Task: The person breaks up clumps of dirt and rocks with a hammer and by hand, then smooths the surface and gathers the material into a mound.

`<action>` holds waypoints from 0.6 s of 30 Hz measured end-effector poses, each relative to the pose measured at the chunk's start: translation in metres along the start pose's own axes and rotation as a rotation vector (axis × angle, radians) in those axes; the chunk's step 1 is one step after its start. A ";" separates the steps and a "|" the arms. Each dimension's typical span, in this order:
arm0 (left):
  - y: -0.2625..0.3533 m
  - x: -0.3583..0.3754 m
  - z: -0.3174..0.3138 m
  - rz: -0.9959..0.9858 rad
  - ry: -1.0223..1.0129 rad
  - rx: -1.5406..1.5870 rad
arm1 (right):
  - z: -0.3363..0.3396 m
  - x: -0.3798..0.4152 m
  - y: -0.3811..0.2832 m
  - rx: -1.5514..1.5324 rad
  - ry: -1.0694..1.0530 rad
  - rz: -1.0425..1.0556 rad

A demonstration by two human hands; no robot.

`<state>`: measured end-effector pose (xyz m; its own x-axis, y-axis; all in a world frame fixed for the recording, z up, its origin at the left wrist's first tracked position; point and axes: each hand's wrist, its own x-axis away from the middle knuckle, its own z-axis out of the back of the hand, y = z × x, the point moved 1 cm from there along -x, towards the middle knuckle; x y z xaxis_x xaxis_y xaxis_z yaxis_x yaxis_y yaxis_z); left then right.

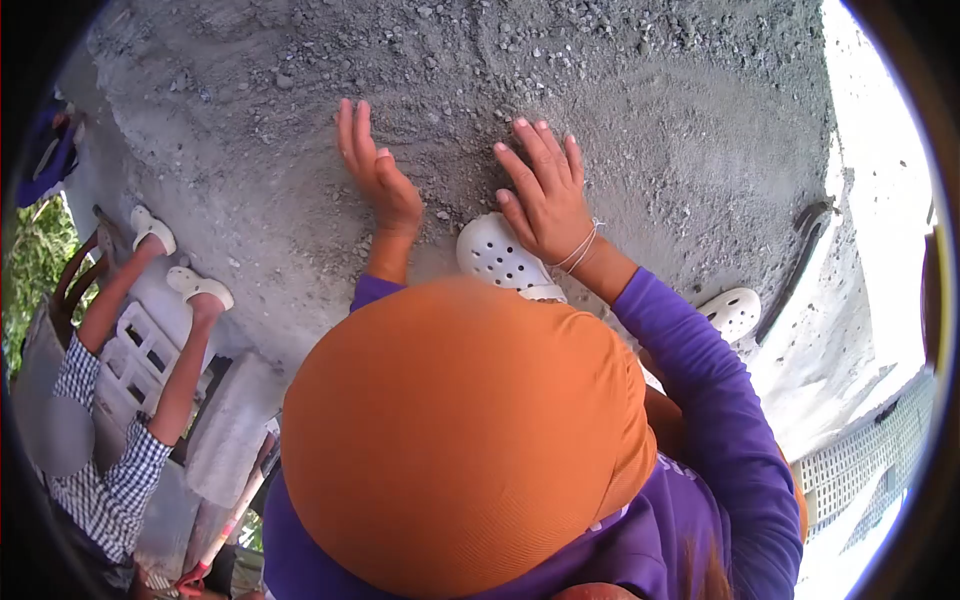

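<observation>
Both hands are empty over a patch of grey sand and fine gravel [620,150]. My left hand [380,180] is turned edge-on, fingers pointing away from me and the thumb apart from them. To its right, my right hand [548,195] is palm down with its fingers spread, and thin white string is tied round the wrist. The right hand overlaps the toe of a white clog [490,250] on my foot. A purple sleeve [700,350] covers my right arm. An orange cloth head covering [460,400] hides much of the lower middle.
My other white clog [732,313] is at the right, beside a dark curved bar [797,268] on the ground. At the left sits a person in checked clothing [105,475] and white clogs, near a hollow concrete block [140,350]. Plastic lattice [860,465] lies at lower right.
</observation>
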<state>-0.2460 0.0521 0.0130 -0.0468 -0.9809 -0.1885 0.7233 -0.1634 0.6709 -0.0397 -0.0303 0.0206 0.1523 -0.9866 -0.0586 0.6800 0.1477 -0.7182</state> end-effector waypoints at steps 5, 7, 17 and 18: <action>0.004 0.006 0.011 -0.095 -0.037 -0.086 | 0.035 0.007 0.045 0.079 -0.042 0.193; 0.004 0.014 0.021 -0.097 -0.028 -0.102 | 0.046 0.007 0.059 0.102 -0.219 0.427; 0.036 0.082 0.095 0.102 0.184 -0.230 | 0.049 -0.007 0.072 0.177 -0.666 0.884; 0.044 0.088 0.100 0.129 0.212 -0.248 | 0.043 -0.008 0.070 0.165 -0.666 0.900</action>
<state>-0.2872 -0.0519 0.0973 0.1811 -0.9439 -0.2762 0.8604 0.0160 0.5094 0.0376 -0.0094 0.0005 0.9525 -0.2904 -0.0917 0.2086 0.8416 -0.4981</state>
